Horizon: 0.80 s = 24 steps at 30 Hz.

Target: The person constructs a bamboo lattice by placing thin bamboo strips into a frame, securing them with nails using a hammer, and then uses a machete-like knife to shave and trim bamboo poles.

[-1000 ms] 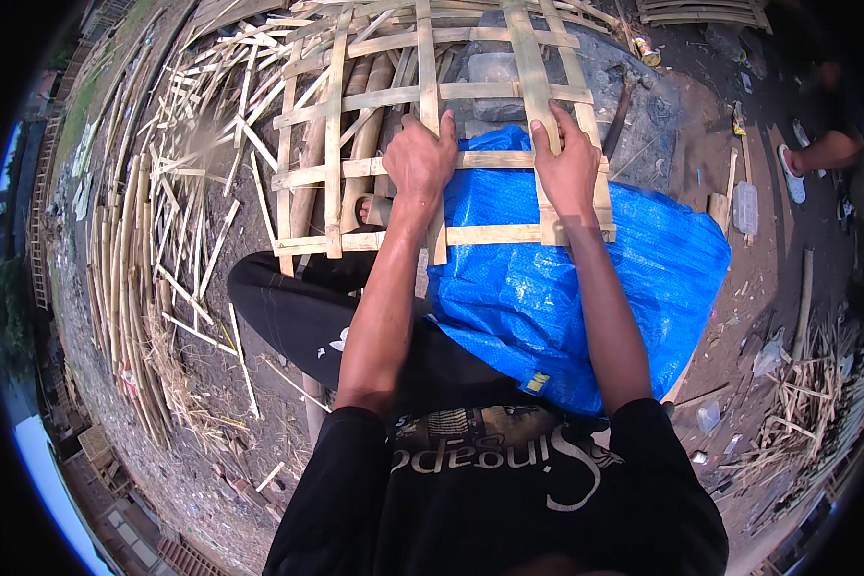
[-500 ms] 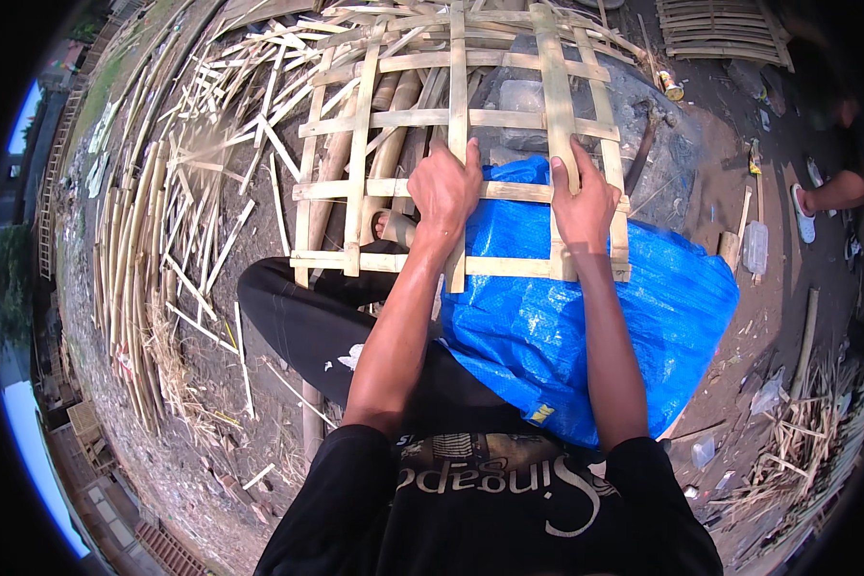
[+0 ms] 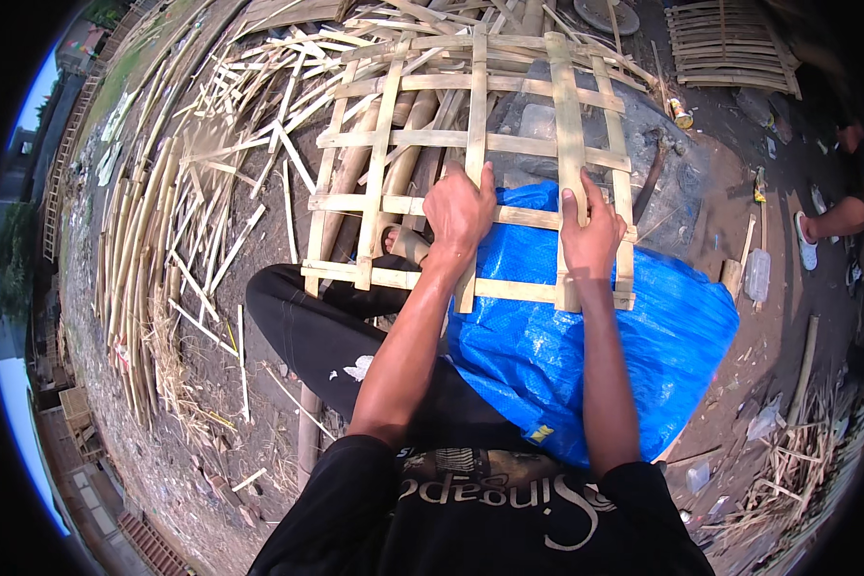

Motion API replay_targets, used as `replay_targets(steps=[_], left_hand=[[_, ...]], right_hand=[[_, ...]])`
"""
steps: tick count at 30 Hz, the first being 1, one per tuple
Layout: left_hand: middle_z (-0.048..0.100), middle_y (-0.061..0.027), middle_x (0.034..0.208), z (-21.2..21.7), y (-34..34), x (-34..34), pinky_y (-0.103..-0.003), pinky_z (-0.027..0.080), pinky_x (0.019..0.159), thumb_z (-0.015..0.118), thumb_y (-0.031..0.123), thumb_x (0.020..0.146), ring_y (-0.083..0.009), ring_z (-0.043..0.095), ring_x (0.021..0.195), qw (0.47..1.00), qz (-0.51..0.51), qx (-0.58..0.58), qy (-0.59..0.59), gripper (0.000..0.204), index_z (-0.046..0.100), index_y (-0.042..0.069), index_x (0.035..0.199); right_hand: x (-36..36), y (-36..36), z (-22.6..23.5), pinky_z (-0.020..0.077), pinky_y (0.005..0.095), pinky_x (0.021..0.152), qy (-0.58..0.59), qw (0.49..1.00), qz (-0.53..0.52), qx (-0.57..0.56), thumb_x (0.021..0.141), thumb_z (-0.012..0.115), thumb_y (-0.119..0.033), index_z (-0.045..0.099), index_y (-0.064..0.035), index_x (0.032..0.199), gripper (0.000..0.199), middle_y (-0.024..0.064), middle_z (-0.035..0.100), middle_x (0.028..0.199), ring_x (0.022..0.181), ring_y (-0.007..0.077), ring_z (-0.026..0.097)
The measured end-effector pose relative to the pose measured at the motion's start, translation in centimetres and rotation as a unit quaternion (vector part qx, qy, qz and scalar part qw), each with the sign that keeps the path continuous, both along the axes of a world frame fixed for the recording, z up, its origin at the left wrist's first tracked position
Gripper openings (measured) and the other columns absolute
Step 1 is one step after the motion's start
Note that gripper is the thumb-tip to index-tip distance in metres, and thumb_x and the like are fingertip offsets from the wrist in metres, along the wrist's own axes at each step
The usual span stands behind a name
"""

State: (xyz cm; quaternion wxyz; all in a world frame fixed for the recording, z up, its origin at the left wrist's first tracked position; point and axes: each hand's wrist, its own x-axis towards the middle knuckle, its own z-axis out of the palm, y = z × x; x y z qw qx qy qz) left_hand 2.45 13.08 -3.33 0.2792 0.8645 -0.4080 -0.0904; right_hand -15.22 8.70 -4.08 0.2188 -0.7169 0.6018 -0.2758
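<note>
A woven lattice panel of pale bamboo strips is held up in front of me, tilted over my lap. My left hand closes round one of its middle upright strips, thumb pointing up along it. Further right, my right hand grips the wide upright strip near the panel's right side, thumb and forefinger lying along it. Both hands sit in the lower half of the lattice. Beneath and behind its lower right part lies a blue plastic sheet, draped over my leg. My palms' undersides are hidden.
Loose bamboo strips lie heaped beyond the panel, and bundled bamboo poles are on the left. A slatted bamboo rack stands at the far right. Another person's leg shows at the right edge. Bamboo scraps pile at lower right.
The panel has shifted slightly down and to the right in view, with both hands keeping hold of it. It also looks a little more tilted, its right side lower.
</note>
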Motion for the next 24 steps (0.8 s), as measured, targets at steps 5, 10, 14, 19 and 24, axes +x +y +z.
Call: replay_targets(steps=[5, 10, 14, 19, 24], left_hand=[[0.066, -0.0315, 0.072, 0.3, 0.0, 0.0, -0.056, 0.051, 0.069, 0.061, 0.040, 0.094, -0.0494, 0.067, 0.073, 1.000, 0.005, -0.006, 0.002, 0.049, 0.062, -0.008, 0.087], [0.066, -0.0309, 0.073, -0.3, 0.1, 0.3, -0.055, 0.051, 0.071, 0.062, 0.041, 0.094, -0.0488, 0.067, 0.073, 1.000, 0.009, -0.012, 0.022, 0.049, 0.063, -0.008, 0.087], [0.067, -0.0313, 0.075, 0.4, 0.1, 0.7, -0.055, 0.051, 0.072, 0.062, 0.042, 0.093, -0.0483, 0.068, 0.074, 0.999, 0.005, -0.009, 0.037, 0.050, 0.065, -0.008, 0.089], [0.067, -0.0272, 0.069, 0.8, 0.0, -0.3, -0.054, 0.051, 0.068, 0.065, 0.040, 0.092, -0.0459, 0.068, 0.069, 0.999, -0.013, -0.028, 0.036, 0.044, 0.067, -0.003, 0.091], [0.064, -0.0209, 0.060, 4.0, -1.2, -0.5, -0.052, 0.046, 0.062, 0.067, 0.041, 0.092, -0.0424, 0.065, 0.059, 0.995, -0.054, -0.079, 0.029, 0.042, 0.066, -0.001, 0.090]], right_hand=[[-0.1, -0.1, -0.5, 0.0296, 0.0471, 0.113, 0.004, 1.000, -0.002, -0.004, 0.096, 0.061, -0.037, 0.061, -0.0124, 0.136, 0.046, 0.0228, 0.066, 0.120, 0.121, 0.0370, 0.055], [0.1, 0.2, -0.1, 0.0316, 0.0466, 0.111, -0.023, 1.000, 0.002, -0.020, 0.094, 0.065, -0.033, 0.061, -0.0109, 0.135, 0.047, 0.0185, 0.066, 0.110, 0.112, 0.0360, 0.056], [-0.2, -0.1, -0.7, 0.0300, 0.0501, 0.108, -0.008, 0.997, -0.012, -0.082, 0.088, 0.071, -0.034, 0.062, -0.0140, 0.133, 0.050, 0.0129, 0.056, 0.122, 0.119, 0.0340, 0.047], [-2.5, -0.5, 2.8, 0.0266, 0.0534, 0.112, 0.071, 0.993, -0.096, 0.002, 0.068, 0.086, -0.052, 0.036, -0.0067, 0.152, 0.107, 0.0226, 0.045, 0.135, 0.129, 0.0410, 0.036], [-5.2, -2.4, 8.3, 0.0374, 0.0492, 0.109, 0.030, 0.991, -0.100, 0.080, 0.055, 0.091, -0.062, 0.022, 0.0096, 0.150, 0.138, 0.0321, 0.046, 0.138, 0.127, 0.0435, 0.047]])
